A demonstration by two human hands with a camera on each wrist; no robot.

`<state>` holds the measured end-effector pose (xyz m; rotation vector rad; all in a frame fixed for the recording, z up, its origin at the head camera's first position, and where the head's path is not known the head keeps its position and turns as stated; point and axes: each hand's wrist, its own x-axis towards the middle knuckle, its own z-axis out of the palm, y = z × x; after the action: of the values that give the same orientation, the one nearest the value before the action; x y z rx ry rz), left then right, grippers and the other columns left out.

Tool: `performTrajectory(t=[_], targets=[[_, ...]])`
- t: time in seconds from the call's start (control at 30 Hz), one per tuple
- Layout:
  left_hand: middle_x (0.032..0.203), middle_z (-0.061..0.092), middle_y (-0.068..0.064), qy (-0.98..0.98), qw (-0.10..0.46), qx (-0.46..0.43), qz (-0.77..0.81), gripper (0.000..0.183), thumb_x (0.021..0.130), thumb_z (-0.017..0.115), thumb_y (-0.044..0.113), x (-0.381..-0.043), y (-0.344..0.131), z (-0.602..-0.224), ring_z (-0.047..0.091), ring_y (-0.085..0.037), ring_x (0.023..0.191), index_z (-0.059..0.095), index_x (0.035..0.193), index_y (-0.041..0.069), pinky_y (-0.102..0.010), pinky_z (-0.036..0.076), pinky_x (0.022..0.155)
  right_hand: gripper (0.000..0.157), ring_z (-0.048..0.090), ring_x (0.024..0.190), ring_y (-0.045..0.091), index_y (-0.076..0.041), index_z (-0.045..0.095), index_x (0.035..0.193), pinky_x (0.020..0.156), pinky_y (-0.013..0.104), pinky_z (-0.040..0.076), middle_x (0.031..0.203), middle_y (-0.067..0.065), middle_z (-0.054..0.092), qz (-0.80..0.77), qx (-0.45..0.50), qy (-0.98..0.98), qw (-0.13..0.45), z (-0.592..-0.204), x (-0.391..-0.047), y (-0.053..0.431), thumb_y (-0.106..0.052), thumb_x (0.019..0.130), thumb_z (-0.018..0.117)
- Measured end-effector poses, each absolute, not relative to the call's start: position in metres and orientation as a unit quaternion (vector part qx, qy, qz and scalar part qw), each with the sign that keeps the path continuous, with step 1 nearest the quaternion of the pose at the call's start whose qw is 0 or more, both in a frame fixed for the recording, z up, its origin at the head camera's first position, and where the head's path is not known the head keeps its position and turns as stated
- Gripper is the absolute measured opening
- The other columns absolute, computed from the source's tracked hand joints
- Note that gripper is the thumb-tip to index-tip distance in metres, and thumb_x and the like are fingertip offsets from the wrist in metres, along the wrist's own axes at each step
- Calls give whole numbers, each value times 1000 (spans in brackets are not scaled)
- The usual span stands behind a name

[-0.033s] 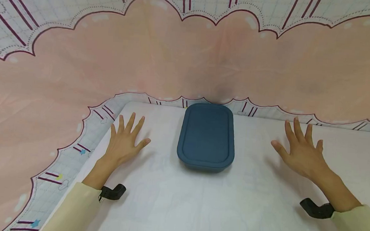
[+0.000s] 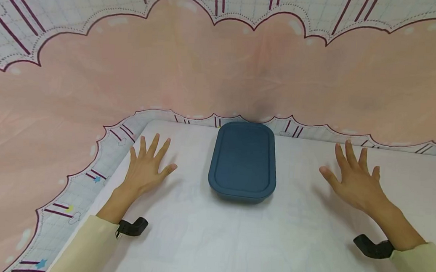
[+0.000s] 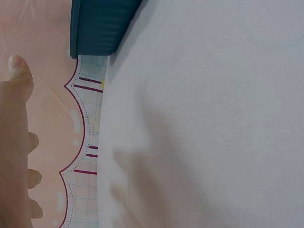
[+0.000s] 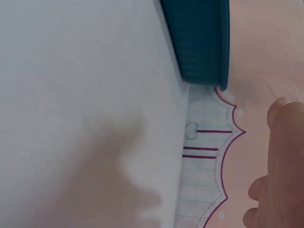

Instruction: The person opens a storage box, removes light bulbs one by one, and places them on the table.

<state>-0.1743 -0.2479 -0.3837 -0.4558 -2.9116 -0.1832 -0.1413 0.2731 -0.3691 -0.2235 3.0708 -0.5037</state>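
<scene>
A dark blue rectangular container [image 2: 243, 161] with rounded corners and a fitted lid stands on the white tabletop, between the two hands in the head view. Its ribbed side wall shows at the top of the left wrist view [image 3: 102, 28] and of the right wrist view [image 4: 199, 42]. To its left, my left hand [image 2: 145, 169] is held over the table with fingers spread and nothing in it. My right hand [image 2: 357, 183] hovers to the right of the container, fingers also spread and holding nothing. Both hands are apart from the container and cast shadows on the table.
The white table [image 2: 233, 246] ends at the back just behind the container. A peach and white patterned cloth [image 2: 222, 69] hangs behind it and runs down its left side. Black wrist straps [image 2: 133, 226] sit at the cuffs of the pale yellow sleeves [image 2: 86, 245].
</scene>
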Motion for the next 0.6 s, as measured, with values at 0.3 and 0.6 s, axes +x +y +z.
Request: performTrajectory(t=[0.3, 0.6], targets=[[157, 14, -19, -976, 119, -171, -70, 80, 92, 34, 68, -176, -246, -384, 2, -55, 137, 24, 153, 18, -77, 6, 98, 83, -16, 136, 49, -12, -5, 153, 92, 80, -1, 157, 12, -16, -165, -86, 983, 5, -369, -141, 269, -58, 97, 35], [157, 12, -18, -975, 114, -175, -76, 87, 89, 26, 75, -176, -235, -375, 0, -53, 138, 20, 154, 19, -75, 6, 99, 82, -10, 136, 52, -9, -2, 153, 91, 81, 4, 157, 15, -11, -172, -98, 980, -7, -369, -141, 266, -56, 98, 35]])
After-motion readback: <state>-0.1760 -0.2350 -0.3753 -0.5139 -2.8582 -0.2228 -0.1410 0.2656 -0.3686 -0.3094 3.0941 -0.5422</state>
